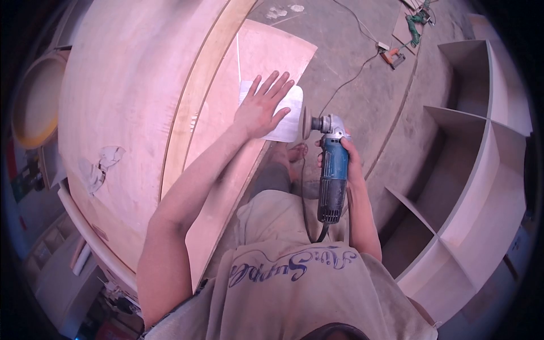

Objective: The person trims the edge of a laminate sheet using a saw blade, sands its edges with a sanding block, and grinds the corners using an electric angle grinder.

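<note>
My left hand (pixel 263 109) lies flat with spread fingers on a white, round-cornered panel (pixel 290 122). The panel rests at the edge of a pinkish wooden board (pixel 272 51) and juts a little past it. My right hand (pixel 352 153) is wrapped round the body of a blue and black angle grinder (pixel 333 170), held upright. Its round disc (pixel 306 123) faces the panel's right edge, with a narrow gap between them. I cannot tell whether the disc is spinning. The grinder's cord hangs down by my lap.
A large plywood sheet (pixel 122 73) with a curved wooden edge strip (pixel 198 73) spans the left. Curved shelving (pixel 481 175) stands at the right. On the concrete floor (pixel 351 102) lie a cord, an orange tool (pixel 392 58) and a green coiled hose (pixel 416 28).
</note>
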`<act>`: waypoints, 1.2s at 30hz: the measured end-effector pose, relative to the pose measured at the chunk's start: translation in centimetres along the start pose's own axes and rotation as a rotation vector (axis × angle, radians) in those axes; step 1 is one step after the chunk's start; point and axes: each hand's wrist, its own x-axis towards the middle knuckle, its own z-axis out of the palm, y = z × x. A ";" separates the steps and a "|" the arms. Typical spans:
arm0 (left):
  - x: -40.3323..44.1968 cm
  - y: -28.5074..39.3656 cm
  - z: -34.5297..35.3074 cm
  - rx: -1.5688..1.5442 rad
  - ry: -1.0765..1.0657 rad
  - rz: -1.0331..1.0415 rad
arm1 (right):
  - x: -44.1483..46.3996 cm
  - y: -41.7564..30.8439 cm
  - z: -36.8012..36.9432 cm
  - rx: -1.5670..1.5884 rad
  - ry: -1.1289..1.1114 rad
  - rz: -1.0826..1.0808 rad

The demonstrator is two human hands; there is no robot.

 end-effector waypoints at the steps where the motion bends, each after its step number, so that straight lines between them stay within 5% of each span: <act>1: -0.1 0.0 0.0 0.001 -0.003 0.000 | 0.4 0.2 -0.4 0.047 0.011 0.011; 36: 0.1 0.1 0.1 -0.005 -0.005 -0.004 | -0.2 -0.4 0.4 -0.017 -0.068 -0.034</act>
